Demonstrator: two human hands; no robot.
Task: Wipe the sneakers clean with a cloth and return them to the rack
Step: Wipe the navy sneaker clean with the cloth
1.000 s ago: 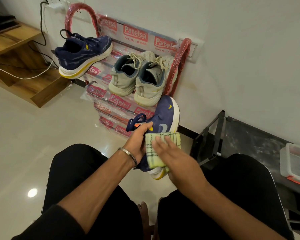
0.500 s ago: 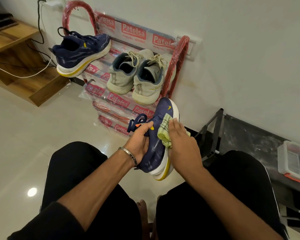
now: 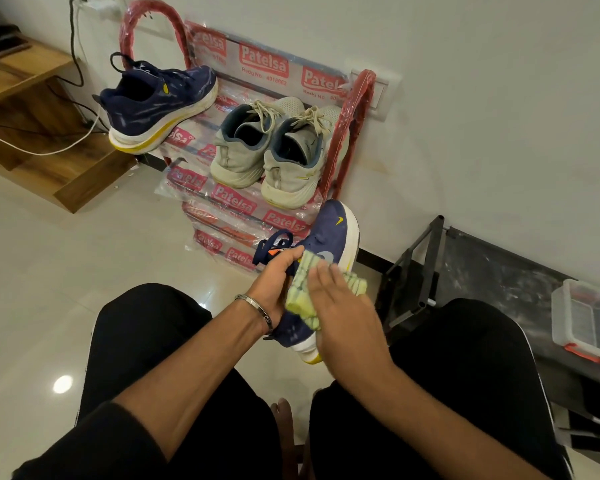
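Since half a second ago the right hand has slid down from near the toe of the navy sneaker to its middle, and the yellow-green cloth now lies spread flatter along the shoe's side. That hand lies over the cloth with its fingers straight and a little spread, pressing the cloth against the sneaker; the fingers look blurred. The left hand grips the sneaker at its collar, fingers curled round the edge by the laces, a metal bracelet on the wrist. The sneaker is held in the air above the person's knees, toe pointing up and away toward the rack, white and yellow sole turned to the right.

Beyond it stands the red rack, its shelves wrapped in printed plastic, against the far wall. On its top shelf at the left sits the matching navy sneaker, heel hanging over the near edge. To the right of that one a pair of grey sneakers rests side by side, heels toward us.

At the far left is a wooden shelf unit with cables running over it. On the right a black metal frame stands on the floor, and near it a clear plastic box with red clips.
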